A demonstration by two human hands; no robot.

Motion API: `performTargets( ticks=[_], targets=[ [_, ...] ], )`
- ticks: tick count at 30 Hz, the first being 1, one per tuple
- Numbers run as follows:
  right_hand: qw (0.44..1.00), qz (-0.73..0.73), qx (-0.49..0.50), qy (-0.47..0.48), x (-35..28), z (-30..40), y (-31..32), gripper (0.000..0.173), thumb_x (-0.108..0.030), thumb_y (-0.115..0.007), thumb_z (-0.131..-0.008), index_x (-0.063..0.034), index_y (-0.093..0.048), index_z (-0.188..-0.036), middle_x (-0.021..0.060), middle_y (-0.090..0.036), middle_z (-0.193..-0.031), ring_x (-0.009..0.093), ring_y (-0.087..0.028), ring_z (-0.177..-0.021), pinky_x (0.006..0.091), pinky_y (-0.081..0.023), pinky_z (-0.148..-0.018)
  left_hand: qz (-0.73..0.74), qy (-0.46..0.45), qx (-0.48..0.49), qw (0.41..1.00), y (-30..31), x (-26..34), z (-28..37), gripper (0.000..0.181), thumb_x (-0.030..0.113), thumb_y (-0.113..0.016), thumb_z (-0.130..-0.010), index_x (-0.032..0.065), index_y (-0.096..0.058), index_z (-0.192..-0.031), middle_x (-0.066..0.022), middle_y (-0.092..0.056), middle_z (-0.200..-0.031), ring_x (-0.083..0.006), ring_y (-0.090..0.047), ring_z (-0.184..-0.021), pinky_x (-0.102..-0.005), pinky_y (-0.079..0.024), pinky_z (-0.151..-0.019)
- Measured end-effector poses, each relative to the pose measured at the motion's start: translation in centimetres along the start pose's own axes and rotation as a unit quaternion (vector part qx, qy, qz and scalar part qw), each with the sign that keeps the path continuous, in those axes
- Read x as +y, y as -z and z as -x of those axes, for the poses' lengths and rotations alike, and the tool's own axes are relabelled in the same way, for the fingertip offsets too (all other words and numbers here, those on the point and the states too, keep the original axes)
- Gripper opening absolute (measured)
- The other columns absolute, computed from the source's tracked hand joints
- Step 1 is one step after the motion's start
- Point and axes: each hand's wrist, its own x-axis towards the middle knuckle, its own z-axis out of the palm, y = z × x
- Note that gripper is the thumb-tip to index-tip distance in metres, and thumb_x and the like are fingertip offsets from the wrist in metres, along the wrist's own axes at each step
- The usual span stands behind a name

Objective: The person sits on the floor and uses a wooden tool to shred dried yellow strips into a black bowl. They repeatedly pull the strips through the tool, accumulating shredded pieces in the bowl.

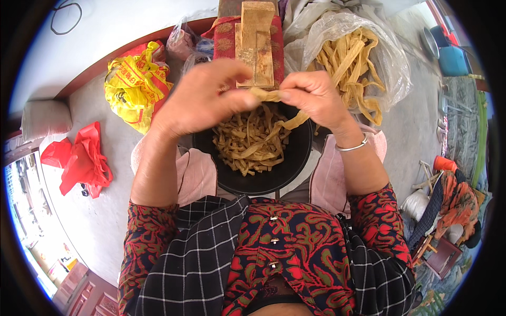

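Observation:
My right hand (312, 94) pinches a long tan dried strip (267, 95), perhaps a dried vegetable, between thumb and fingertips. One end of it points left, and a longer length hangs below my palm towards a black basin (304, 152). Blurred by motion, my left hand (205, 96) is by the strip's left end, thumb and fingers apart. Whether its thumb touches the strip I cannot tell. Below both hands, the basin between my knees holds a heap of similar tan pieces (253, 146). Just beyond my fingertips is a wooden block stand (255, 59) on a red patterned cloth (225, 39).
At the right, a clear plastic bag (395, 75) holds more long strips (352, 67). Yellow printed bags (136, 87) and a red bag (89, 158) lie on the floor to the left. Pink towels (195, 170) cover my knees. Clothes (454, 201) are piled at far right.

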Motion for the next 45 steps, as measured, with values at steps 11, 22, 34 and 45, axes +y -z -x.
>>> performTargets(
  ticks=[11,22,34,45],
  targets=[
    [0.976,0.179,0.122,0.013,1.8,-3.0,-0.5,0.021,-0.013,-0.057,-0.083,0.0026,-0.053,-0.069,0.0140,-0.047,-0.053,0.017,-0.044,-0.048,0.0308,-0.037,-0.047,-0.165,0.096,-0.074,0.979,-0.3,-2.1,-1.6,0.023,0.027,-0.054,-0.086,0.0045,-0.054,-0.085,-0.0193,-0.056,-0.071,-0.0388,-0.055,-0.071,-0.0441,-0.042,-0.060],
    [0.993,0.000,0.039,-0.109,2.2,-3.0,-0.7,0.026,-0.021,-0.058,-0.085,-0.0053,-0.058,-0.064,0.0058,-0.056,-0.057,0.018,-0.049,-0.040,0.0305,-0.041,-0.041,-0.204,0.166,-0.162,0.951,-0.8,0.7,-0.3,0.032,0.037,-0.052,-0.086,0.0069,-0.064,-0.088,-0.0174,-0.062,-0.074,-0.0374,-0.059,-0.073,-0.0438,-0.046,-0.064],
    [0.867,-0.421,-0.113,-0.241,-4.5,-1.8,-5.2,0.024,-0.025,-0.044,-0.096,-0.0039,-0.052,-0.087,-0.0067,-0.034,-0.058,0.002,-0.028,-0.043,0.0180,-0.027,-0.039,0.680,0.127,0.248,0.678,2.3,2.9,-1.2,0.035,0.034,-0.031,-0.099,0.0120,-0.042,-0.074,0.0064,-0.028,-0.055,-0.0078,-0.022,-0.045,-0.0232,-0.025,-0.042],
    [0.976,0.096,0.145,0.131,-4.3,-2.1,-4.9,0.020,-0.013,-0.058,-0.086,0.0000,-0.054,-0.099,0.0137,-0.058,-0.077,0.018,-0.056,-0.058,0.0307,-0.045,-0.054,0.113,-0.057,0.161,0.979,-2.0,4.1,-0.7,0.035,0.021,-0.051,-0.088,-0.0013,-0.057,-0.114,-0.0229,-0.051,-0.123,-0.0325,-0.054,-0.109,-0.0333,-0.044,-0.089]
  ],
)
